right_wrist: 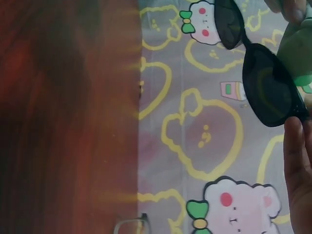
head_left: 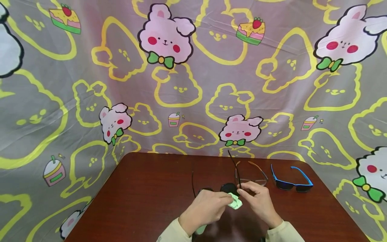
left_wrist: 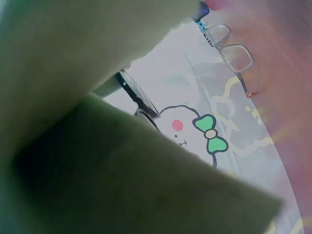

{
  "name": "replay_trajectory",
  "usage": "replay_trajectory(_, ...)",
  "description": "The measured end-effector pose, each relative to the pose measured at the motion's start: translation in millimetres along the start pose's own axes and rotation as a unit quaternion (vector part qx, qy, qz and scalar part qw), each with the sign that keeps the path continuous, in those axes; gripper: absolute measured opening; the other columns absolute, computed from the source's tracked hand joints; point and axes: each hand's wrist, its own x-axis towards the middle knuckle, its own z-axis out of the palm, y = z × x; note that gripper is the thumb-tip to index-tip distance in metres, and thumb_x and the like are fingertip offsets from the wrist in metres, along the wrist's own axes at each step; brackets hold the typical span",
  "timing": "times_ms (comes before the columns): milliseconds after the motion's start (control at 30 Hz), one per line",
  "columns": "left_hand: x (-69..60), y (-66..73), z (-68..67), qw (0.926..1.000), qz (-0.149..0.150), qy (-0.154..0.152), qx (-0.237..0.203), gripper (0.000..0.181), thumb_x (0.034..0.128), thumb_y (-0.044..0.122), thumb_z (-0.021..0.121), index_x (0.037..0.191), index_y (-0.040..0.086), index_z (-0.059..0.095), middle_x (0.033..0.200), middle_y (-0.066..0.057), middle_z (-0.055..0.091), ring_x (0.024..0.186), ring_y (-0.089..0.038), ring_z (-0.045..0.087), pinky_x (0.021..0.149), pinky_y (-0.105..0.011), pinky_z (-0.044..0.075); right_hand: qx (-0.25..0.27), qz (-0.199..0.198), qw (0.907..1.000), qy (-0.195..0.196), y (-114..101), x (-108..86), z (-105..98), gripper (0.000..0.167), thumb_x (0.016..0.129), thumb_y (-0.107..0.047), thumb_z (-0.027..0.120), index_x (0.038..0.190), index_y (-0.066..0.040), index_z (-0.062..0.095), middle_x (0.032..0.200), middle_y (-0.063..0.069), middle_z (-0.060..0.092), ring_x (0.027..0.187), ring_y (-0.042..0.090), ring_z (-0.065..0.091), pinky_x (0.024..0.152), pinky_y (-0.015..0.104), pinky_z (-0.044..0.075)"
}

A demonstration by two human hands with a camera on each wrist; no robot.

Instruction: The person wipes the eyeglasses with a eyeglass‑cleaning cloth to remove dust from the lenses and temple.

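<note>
Black sunglasses are held up over the table, temples unfolded and pointing away. My right hand pinches them by the right hinge corner; in the right wrist view its fingers touch the frame's edge beside the dark lens. A light green cloth is pinched in my left hand against the near side of that right lens. Another pale green bit shows below the left palm. Blurred shapes cover most of the left wrist view, leaving part of the sunglasses' frame visible.
Behind the right hand, glasses with clear lenses and orange-brown temple tips lie on the brown table. Blue-framed sunglasses lie farther right. A cartoon-printed curtain surrounds the table's back and sides.
</note>
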Motion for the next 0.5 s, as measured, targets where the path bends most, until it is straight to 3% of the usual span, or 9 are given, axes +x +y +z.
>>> replay_trajectory(200, -9.6, -2.0, -4.3, 0.9955, 0.0, 0.086, -0.041, 0.027, 0.0819, 0.01, 0.066, 0.107, 0.019, 0.071, 0.112, 0.01, 0.065, 0.074, 0.0, 0.064, 0.059, -0.011, 0.047, -0.032, -0.036, 0.9988, -0.012, -2, 5.5, -4, 0.018, 0.074, 0.017, 0.069, 0.089, 0.008, 0.07, 0.083, 0.016, 0.066, 0.07, 0.009, 0.063, 0.057, 0.018, 0.049)
replay_trajectory(500, -12.5, -8.5, -4.8, 0.9794, 0.005, 0.194, -0.054, 0.036, 0.079, 0.005, 0.067, 0.114, 0.012, 0.068, 0.117, 0.001, 0.064, 0.077, -0.002, 0.066, 0.058, -0.008, 0.045, -0.081, -0.089, 0.9921, -0.035, 19, 6.3, -8, 0.028, 0.072, 0.01, 0.074, 0.096, -0.006, 0.073, 0.088, -0.002, 0.066, 0.078, 0.009, 0.062, 0.064, 0.015, 0.048)
